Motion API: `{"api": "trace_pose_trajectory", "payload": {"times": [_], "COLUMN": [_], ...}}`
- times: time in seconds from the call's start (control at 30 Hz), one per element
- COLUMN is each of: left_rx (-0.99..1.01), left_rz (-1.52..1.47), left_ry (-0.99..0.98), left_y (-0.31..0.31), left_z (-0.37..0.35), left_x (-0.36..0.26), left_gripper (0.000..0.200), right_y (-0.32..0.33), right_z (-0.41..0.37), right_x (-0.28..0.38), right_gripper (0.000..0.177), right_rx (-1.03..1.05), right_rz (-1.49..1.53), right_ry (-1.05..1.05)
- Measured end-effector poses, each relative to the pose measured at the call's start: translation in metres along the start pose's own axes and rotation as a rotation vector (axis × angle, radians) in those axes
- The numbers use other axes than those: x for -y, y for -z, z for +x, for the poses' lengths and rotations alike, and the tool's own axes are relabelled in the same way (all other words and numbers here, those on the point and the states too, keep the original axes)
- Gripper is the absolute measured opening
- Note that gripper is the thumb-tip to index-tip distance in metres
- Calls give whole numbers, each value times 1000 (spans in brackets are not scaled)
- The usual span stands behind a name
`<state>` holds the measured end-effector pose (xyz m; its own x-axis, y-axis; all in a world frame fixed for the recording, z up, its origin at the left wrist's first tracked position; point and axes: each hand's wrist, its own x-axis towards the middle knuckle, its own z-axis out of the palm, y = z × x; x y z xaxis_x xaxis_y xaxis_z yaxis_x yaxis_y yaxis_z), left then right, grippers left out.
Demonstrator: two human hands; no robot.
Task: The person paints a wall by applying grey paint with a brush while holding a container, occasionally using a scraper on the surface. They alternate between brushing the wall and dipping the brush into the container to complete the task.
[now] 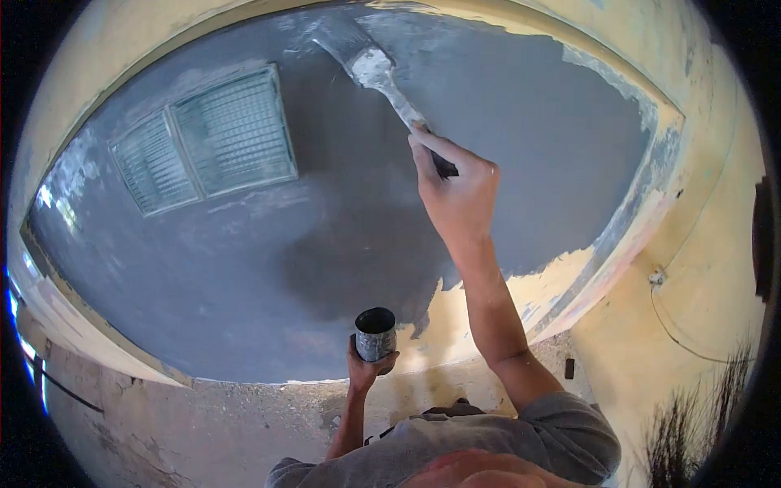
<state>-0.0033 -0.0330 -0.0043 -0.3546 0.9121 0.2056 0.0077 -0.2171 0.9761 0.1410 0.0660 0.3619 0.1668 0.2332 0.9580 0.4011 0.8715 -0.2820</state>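
My right hand (460,183) is closed round the handle of a wide, paint-smeared brush (374,68). The bristles touch the grey-painted wall panel (537,138) near its top edge. Lower down, my left hand (366,368) holds a small round can (375,335) upright, its open top dark inside and its side streaked with paint. Grey paint covers most of the panel, and bare yellowish patches show at its lower right and along the top.
Two glass-block panes (234,130) are set in the panel at the left. A raised yellowish frame (651,187) surrounds it. At the right are a wall fitting with a cable (657,277) and dark bristly twigs (691,431). A small dark object (569,368) lies below.
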Motion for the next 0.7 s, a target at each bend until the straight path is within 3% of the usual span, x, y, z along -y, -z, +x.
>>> {"api": "trace_pose_trajectory", "payload": {"times": [0.13, 0.7], "left_rx": [-14, 94], "left_rz": [-14, 88], "left_ry": [-15, 7], "left_y": [-10, -41], "left_z": [-4, -1], "left_x": [-3, 6], "left_gripper": [77, 76], "right_y": [25, 114], "right_z": [8, 28], "right_x": [-8, -58], "right_gripper": [16, 19], "right_rx": [44, -129], "right_rz": [-56, -120], "right_ry": [-219, -368]}}
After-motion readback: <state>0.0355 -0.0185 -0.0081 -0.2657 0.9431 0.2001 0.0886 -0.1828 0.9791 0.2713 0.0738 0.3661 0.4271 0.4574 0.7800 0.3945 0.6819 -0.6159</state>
